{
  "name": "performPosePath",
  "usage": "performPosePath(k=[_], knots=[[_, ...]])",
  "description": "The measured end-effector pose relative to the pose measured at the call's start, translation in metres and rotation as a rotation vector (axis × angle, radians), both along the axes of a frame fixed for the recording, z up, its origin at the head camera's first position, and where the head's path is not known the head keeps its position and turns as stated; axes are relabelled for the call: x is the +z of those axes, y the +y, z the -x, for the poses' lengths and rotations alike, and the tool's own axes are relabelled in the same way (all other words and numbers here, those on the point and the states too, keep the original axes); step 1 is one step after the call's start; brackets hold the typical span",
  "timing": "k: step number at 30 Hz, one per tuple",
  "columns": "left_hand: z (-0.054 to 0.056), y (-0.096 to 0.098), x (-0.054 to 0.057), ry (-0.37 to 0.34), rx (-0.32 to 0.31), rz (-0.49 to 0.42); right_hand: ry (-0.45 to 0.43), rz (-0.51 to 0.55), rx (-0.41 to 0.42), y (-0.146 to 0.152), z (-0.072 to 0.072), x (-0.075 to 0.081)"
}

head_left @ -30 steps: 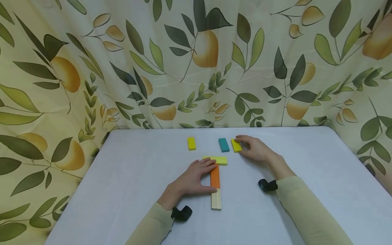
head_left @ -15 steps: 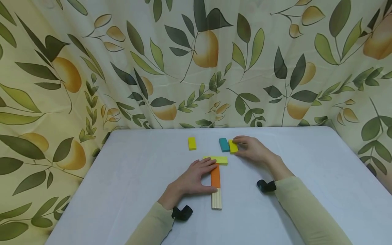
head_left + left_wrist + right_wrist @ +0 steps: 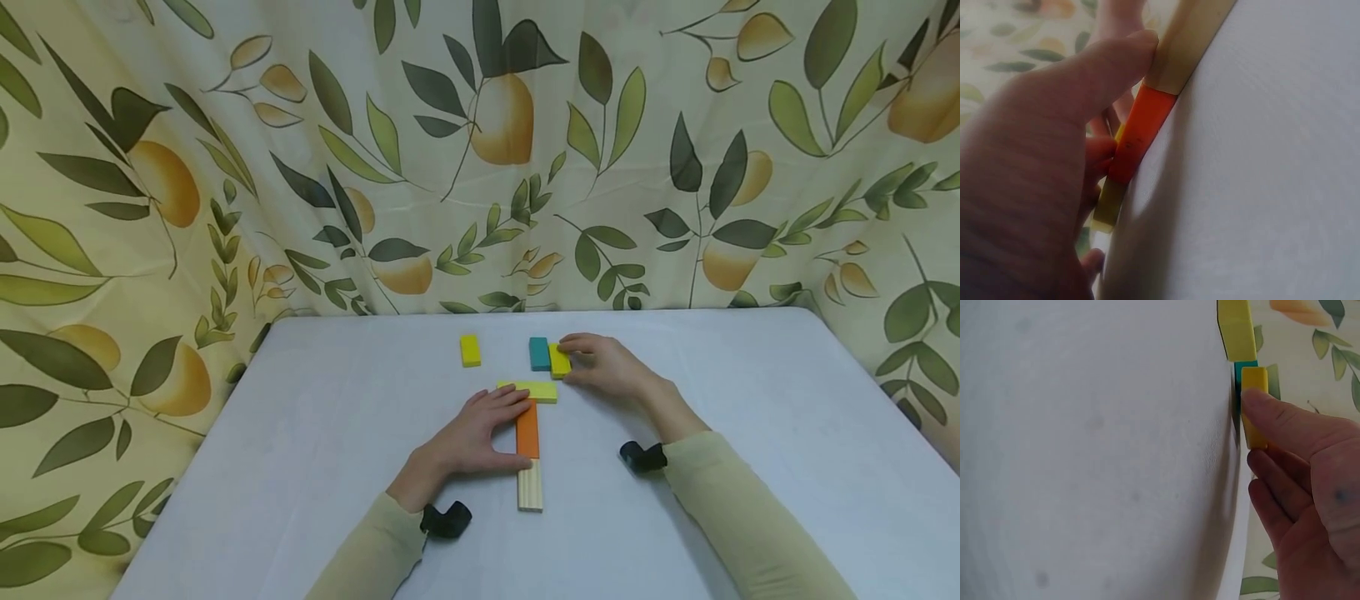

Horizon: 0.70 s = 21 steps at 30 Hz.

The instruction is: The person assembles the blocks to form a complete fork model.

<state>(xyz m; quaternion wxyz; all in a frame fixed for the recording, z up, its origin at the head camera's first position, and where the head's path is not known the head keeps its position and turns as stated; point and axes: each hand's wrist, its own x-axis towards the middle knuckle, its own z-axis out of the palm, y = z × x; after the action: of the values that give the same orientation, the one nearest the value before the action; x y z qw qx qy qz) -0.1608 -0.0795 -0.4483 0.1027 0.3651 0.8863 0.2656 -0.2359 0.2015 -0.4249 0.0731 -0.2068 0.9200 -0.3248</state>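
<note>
My right hand (image 3: 606,365) pinches a yellow wooden block (image 3: 559,361), thumb at its near end and a finger at its far end. Flush along this block's left side lies a teal block (image 3: 539,354). In the right wrist view, the thumb (image 3: 1266,412) presses the yellow block's end. My left hand (image 3: 465,437) rests on a T of blocks: its fingers reach a lime crosspiece (image 3: 542,392), and its thumb touches where an orange block (image 3: 528,432) meets a plain wood block (image 3: 530,492). Those two stand in line below the crosspiece, also seen from the side in the left wrist view.
A second yellow block (image 3: 470,351) lies alone at the back, left of the teal one. Everything sits on a white-covered table (image 3: 300,467). A curtain (image 3: 450,183) printed with fruit and leaves hangs behind it. Dark wrist cameras (image 3: 447,522) sit at both cuffs.
My right hand has slid the yellow block left against the teal block, and the teal block has shifted slightly left and straightened. The left hand has stayed in place.
</note>
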Motion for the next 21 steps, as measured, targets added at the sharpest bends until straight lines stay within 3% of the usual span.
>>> performPosePath(k=[21], knots=[[0.0004,-0.0002,-0.0016,0.030,-0.008,-0.003,0.011,-0.048,0.025,-0.0095,-0.0014,-0.0013]])
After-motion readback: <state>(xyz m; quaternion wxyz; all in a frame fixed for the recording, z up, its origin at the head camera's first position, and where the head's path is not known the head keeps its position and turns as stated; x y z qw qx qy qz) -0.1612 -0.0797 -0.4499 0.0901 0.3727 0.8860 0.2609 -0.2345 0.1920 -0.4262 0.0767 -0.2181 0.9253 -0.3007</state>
